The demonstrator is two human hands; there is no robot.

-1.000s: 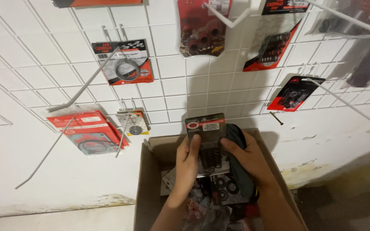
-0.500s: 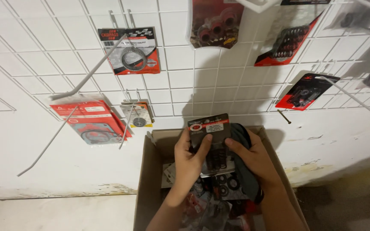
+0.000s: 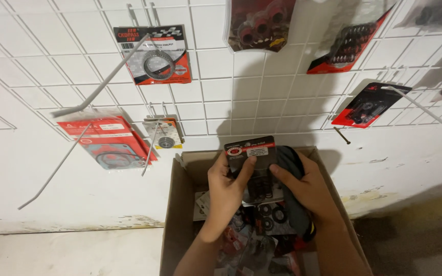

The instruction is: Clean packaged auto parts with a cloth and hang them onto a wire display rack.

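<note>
Both hands grasp one small black-carded blister pack (image 3: 254, 163) above an open cardboard box (image 3: 180, 214): the left hand (image 3: 224, 189) pinches its left edge, thumb across the front, and the right hand (image 3: 308, 189) closes on its right side while also clutching a bundle of dark packets (image 3: 292, 179) against the palm. The box holds a loose heap of more packets, too jumbled to count.

On the white wire grid panel (image 3: 211, 107) behind, from left to right, hang a red gasket pack (image 3: 106, 143), a small bearing pack (image 3: 163, 134), a black-and-red ring pack (image 3: 152, 55), a clear pack of red rollers (image 3: 259, 23) and two red-cornered black packs (image 3: 351, 41) (image 3: 369, 105). Three long bare hooks (image 3: 103, 79) jut from the grid.

Below it runs a scuffed white wall (image 3: 78, 204), meeting a pale floor (image 3: 52, 253).
</note>
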